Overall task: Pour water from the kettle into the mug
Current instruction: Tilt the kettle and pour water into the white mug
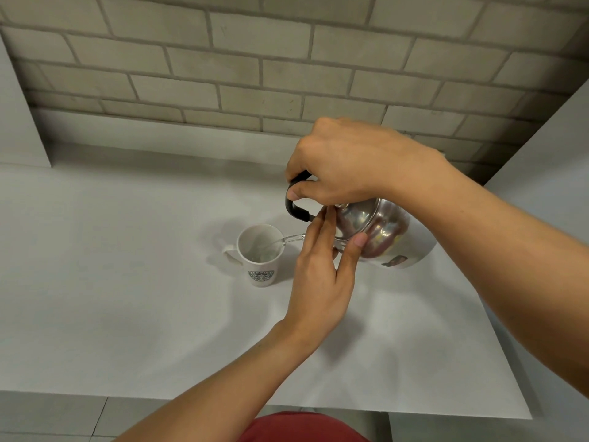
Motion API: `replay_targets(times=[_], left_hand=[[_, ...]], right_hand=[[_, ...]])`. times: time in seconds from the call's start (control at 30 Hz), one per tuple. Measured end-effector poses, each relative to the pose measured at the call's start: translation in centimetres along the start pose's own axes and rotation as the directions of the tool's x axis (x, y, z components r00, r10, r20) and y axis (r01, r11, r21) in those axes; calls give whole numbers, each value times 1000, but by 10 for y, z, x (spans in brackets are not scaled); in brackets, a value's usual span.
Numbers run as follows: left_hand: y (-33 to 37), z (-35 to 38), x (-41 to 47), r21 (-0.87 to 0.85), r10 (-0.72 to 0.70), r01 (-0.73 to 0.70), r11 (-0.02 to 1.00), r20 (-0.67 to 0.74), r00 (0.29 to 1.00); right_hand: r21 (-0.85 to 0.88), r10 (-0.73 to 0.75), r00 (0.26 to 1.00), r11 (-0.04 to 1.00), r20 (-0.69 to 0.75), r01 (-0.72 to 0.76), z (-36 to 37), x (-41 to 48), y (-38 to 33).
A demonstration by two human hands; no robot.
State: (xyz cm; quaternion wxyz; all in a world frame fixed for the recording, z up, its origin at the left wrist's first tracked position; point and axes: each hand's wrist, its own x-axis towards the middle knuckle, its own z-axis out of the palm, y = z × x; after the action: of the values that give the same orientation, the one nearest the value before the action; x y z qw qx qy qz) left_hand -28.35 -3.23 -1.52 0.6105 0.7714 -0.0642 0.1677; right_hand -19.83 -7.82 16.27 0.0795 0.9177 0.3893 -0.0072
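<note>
A shiny steel kettle (379, 229) hangs tilted to the left above the table, to the right of a white mug (260, 255) with a round green logo. My right hand (345, 164) grips the kettle's black handle from above. My left hand (322, 272) presses its fingers flat against the kettle's lid, hiding the spout. A clear stream of water (288, 240) arcs from under my left fingers into the mug. The mug stands upright on the table, its handle turned to the left.
The white table (127, 298) runs to a front edge near the bottom of the view. A grey brick wall (255, 59) stands behind it. White panels rise at the left (19, 122) and right (548, 173) sides.
</note>
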Motion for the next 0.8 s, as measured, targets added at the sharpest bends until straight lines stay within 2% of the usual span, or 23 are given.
replay_targets(times=[0.8], left_hand=[[0, -4, 1, -9, 15, -15, 1000, -26, 1000]], right_hand=[[-30, 2, 999, 1000, 36, -1, -5, 9, -10]])
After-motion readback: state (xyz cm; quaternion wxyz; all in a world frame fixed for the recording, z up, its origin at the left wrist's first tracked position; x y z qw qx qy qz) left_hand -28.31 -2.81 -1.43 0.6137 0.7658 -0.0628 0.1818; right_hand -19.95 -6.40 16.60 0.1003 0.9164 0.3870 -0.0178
